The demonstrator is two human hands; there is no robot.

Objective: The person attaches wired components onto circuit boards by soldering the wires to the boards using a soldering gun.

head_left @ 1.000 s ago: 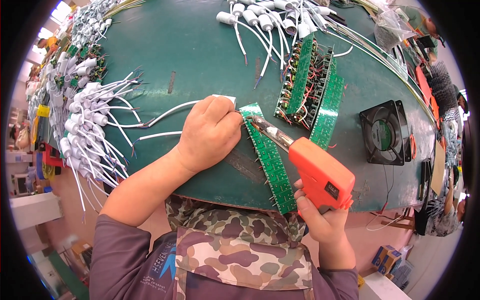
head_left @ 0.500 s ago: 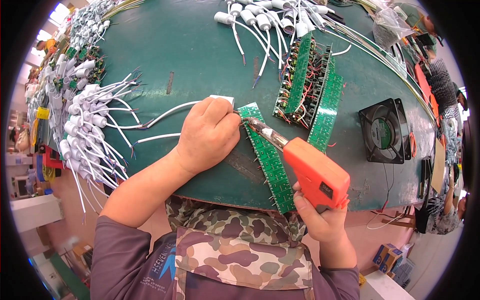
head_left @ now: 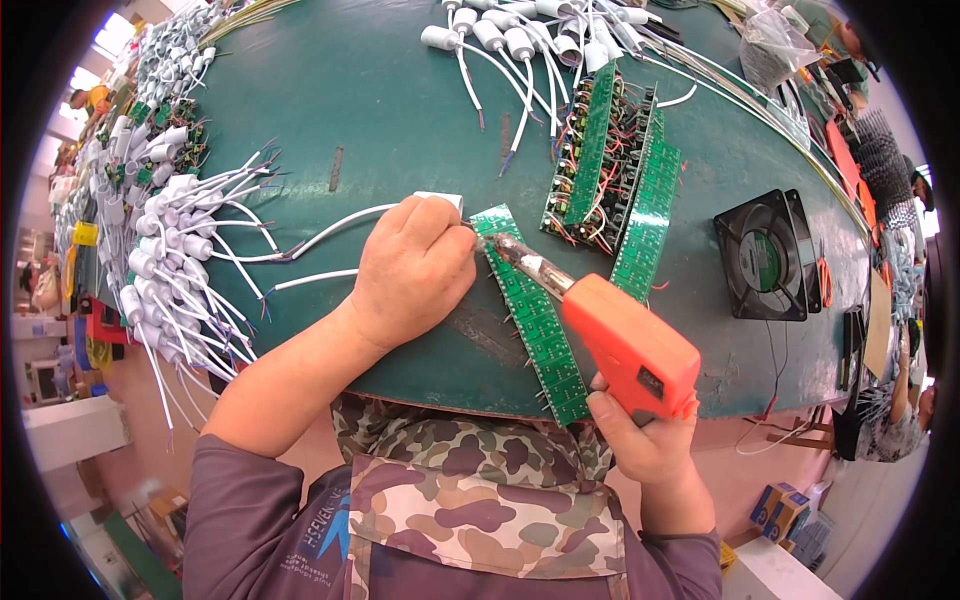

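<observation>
My right hand [head_left: 648,445] is wrapped round the grip of an orange soldering gun [head_left: 632,345]. Its metal tip points left and meets the upper end of a green circuit board strip [head_left: 538,325], which lies near the table's front edge. Beside that end, my left hand [head_left: 415,262] is closed, fingers pressed together. A white plastic cap [head_left: 440,200] shows just above its knuckles, and a white cable [head_left: 340,228] runs left from the hand. Whatever is pinched in the left fingertips is hidden behind the knuckles.
A heap of white caps with cables [head_left: 165,250] covers the left side. More white caps [head_left: 520,42] lie at the back. Populated circuit boards [head_left: 605,160] stand right of centre, and a black fan [head_left: 765,255] sits at the right on the green table [head_left: 400,120].
Both hands stay nearly in place, the soldering gun's tip still at the board's upper end. The whole view has shifted very slightly.
</observation>
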